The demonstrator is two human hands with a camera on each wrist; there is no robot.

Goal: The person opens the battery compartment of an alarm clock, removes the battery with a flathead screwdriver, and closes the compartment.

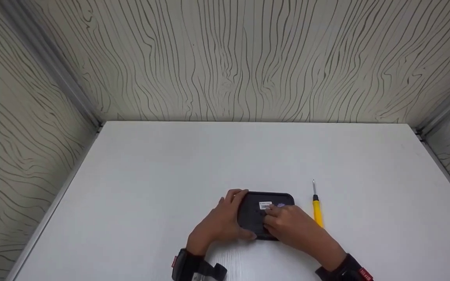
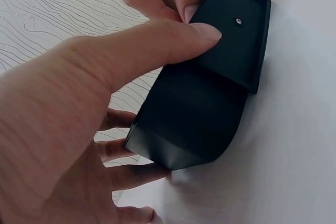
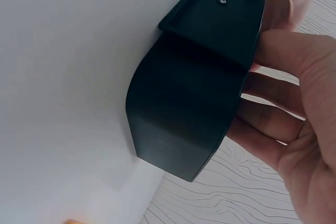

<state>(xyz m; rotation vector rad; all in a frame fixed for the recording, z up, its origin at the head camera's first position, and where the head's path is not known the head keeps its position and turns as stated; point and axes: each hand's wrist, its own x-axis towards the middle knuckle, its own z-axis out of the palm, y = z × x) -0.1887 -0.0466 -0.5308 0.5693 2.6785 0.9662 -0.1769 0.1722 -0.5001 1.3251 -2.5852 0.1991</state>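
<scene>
A person's two hands work together on a dark box. The left hand (image 1: 223,220) grips it from the left: the thumb lies at the edge nearer the wearer, and fingertips reach its far left corner. The left wrist view shows that thumb laid on a recessed panel (image 2: 231,51) of the box, the other fingers spread along the far side. The right hand (image 1: 293,224) holds it from the right, fingers bent over its upper face and one fingertip at a label; in the right wrist view the thumb touches an edge and the fingers curve behind it.

The dark box (image 1: 250,218) sits between the hands, rounded at the corners, with a rim around its upper face. Just beyond the right fingertips, that face carries a white label (image 1: 265,204) with a barcode and, to its right, a small purple mark (image 1: 281,205). Near the thumbs, a single small screw (image 3: 223,1) sits in the recessed panel.

Just to the right of the right hand lies a screwdriver (image 1: 317,212) with a yellow handle, its metal tip pointing away from the wearer. Black straps (image 1: 188,265) circle both wrists. Around and ahead of the hands spreads a white surface (image 1: 150,187). Beyond it rises a pale wall (image 1: 225,62) patterned with dark wood-grain lines.
</scene>
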